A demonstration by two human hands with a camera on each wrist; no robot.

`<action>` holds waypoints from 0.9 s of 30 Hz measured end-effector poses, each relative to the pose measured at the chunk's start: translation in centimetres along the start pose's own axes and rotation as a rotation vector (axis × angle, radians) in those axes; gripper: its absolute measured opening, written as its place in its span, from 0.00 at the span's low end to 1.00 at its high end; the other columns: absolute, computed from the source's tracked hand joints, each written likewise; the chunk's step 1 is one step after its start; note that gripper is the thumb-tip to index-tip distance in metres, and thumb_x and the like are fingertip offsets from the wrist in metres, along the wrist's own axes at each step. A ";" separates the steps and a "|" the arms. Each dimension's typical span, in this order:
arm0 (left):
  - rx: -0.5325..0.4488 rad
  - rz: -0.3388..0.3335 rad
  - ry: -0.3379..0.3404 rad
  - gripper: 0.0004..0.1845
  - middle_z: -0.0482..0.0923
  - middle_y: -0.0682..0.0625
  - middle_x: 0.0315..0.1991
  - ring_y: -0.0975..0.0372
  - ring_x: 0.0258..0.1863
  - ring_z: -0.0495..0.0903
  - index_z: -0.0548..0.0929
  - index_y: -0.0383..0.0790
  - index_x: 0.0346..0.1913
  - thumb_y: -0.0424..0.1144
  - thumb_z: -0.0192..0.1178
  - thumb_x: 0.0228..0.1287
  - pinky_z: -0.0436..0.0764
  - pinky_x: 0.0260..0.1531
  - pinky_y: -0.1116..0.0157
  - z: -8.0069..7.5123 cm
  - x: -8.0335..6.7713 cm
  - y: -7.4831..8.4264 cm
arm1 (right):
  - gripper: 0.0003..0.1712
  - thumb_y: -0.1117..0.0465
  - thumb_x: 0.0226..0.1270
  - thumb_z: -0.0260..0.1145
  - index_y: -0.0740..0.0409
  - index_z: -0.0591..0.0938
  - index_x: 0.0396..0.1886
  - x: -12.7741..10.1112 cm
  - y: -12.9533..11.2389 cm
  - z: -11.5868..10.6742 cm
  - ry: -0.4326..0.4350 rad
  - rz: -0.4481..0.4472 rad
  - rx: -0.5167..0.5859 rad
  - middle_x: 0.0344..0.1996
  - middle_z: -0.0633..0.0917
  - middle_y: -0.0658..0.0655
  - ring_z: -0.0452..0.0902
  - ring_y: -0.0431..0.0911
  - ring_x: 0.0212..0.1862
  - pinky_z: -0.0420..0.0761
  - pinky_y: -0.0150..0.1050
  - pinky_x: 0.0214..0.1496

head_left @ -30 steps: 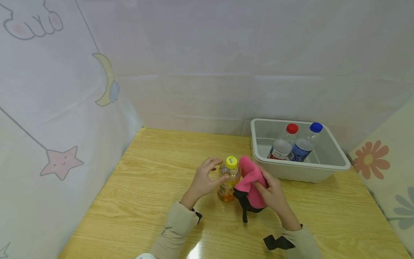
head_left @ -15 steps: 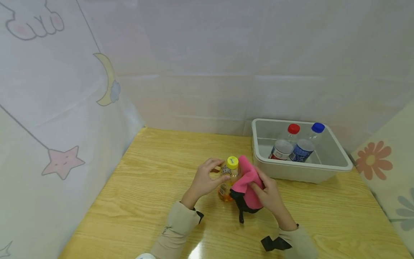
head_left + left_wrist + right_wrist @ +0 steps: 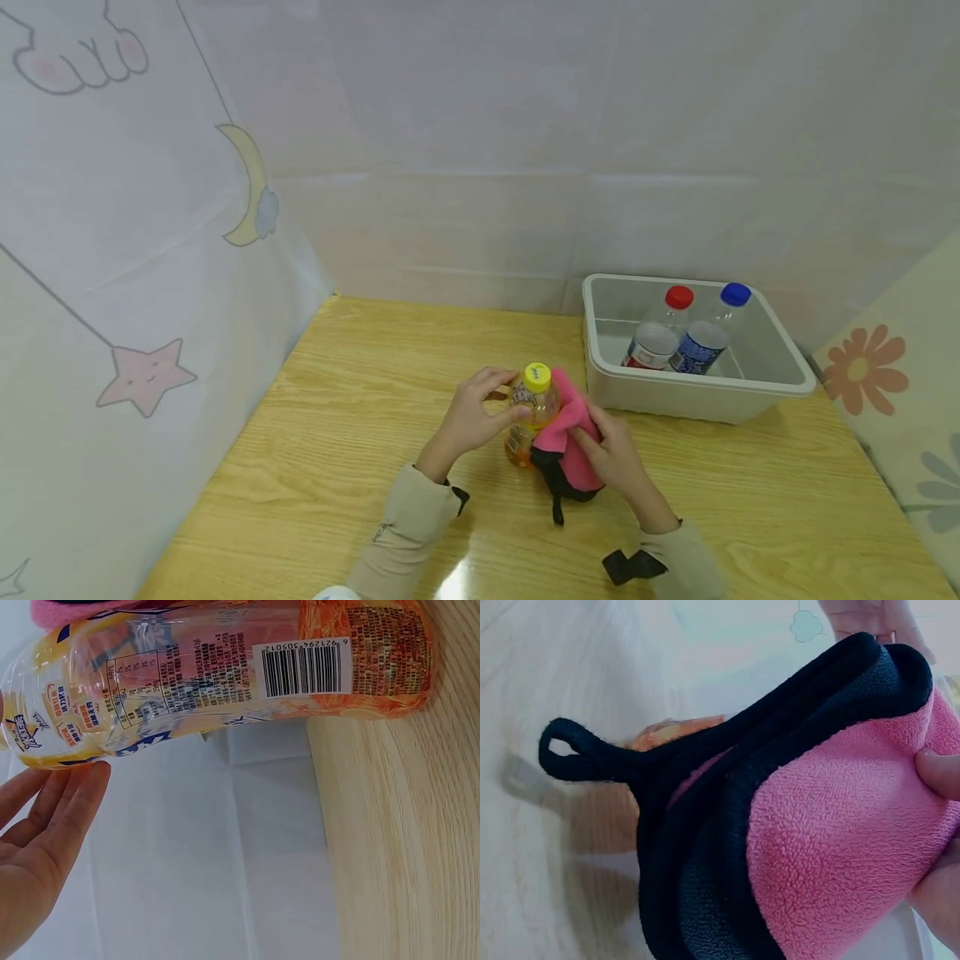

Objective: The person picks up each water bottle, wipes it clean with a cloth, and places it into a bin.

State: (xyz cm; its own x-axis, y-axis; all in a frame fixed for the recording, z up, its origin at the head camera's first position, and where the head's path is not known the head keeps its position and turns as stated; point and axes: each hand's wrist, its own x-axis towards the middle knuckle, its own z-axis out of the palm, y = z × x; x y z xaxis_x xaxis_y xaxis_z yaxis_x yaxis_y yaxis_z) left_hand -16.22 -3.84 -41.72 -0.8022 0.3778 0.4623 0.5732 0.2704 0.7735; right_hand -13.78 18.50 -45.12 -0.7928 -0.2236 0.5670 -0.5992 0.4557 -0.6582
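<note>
A clear plastic bottle (image 3: 521,440) with a yellow cap and some orange liquid stands upright on the wooden table. My left hand (image 3: 474,415) holds it near the top, thumb on the near side and fingers behind. The left wrist view shows the fingertips (image 3: 94,776) against the label, above a barcode. In my right hand (image 3: 617,454) is a folded pink cloth (image 3: 581,462) with black edging and a hanging loop, pinched between thumb and fingers. The cloth lies against the bottle's right side and hides part of it. Its loop (image 3: 577,750) dangles toward the tabletop.
A pale grey plastic bin (image 3: 693,398) stands at the back right, holding a red-capped bottle (image 3: 651,343) and a blue-capped bottle (image 3: 701,346). Printed curtains (image 3: 450,208) enclose the table (image 3: 337,433) at the back and sides.
My right hand has moved left and slightly down with the cloth, which now covers more of the bottle's right side. The left hand and bottle stay about where they were.
</note>
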 end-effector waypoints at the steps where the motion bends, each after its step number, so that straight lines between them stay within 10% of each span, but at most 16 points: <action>1: -0.007 -0.002 -0.003 0.25 0.75 0.40 0.47 0.53 0.44 0.77 0.75 0.29 0.54 0.38 0.65 0.55 0.80 0.42 0.65 0.0 0.0 0.0 | 0.26 0.78 0.52 0.64 0.73 0.73 0.54 0.0 0.1 0.0 -0.007 0.008 -0.003 0.44 0.81 0.66 0.77 0.43 0.44 0.73 0.22 0.42; 15: -0.120 -0.064 -0.050 0.24 0.73 0.35 0.51 0.48 0.51 0.73 0.73 0.25 0.55 0.30 0.64 0.54 0.78 0.46 0.60 -0.2 0.1 -0.1 | 0.24 0.74 0.56 0.63 0.72 0.73 0.55 -0.8 1.5 1.1 -0.151 0.125 0.013 0.43 0.81 0.63 0.77 0.48 0.43 0.79 0.42 0.43; 27: -0.132 -0.052 -0.093 0.24 0.73 0.38 0.52 0.51 0.52 0.73 0.73 0.27 0.56 0.32 0.63 0.56 0.77 0.46 0.66 -0.9 0.3 -0.5 | 0.24 0.72 0.58 0.62 0.72 0.72 0.56 -1.2 1.7 1.7 -0.214 0.227 0.005 0.40 0.82 0.62 0.78 0.46 0.39 0.79 0.37 0.37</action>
State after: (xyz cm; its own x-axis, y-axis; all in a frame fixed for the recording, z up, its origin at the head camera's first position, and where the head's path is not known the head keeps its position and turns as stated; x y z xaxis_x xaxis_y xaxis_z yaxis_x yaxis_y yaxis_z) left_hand -16.91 -4.67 -41.55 -0.8075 0.4487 0.3829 0.4997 0.1754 0.8483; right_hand -14.03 18.03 -47.73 -0.9114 -0.2937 0.2883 -0.4045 0.5104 -0.7588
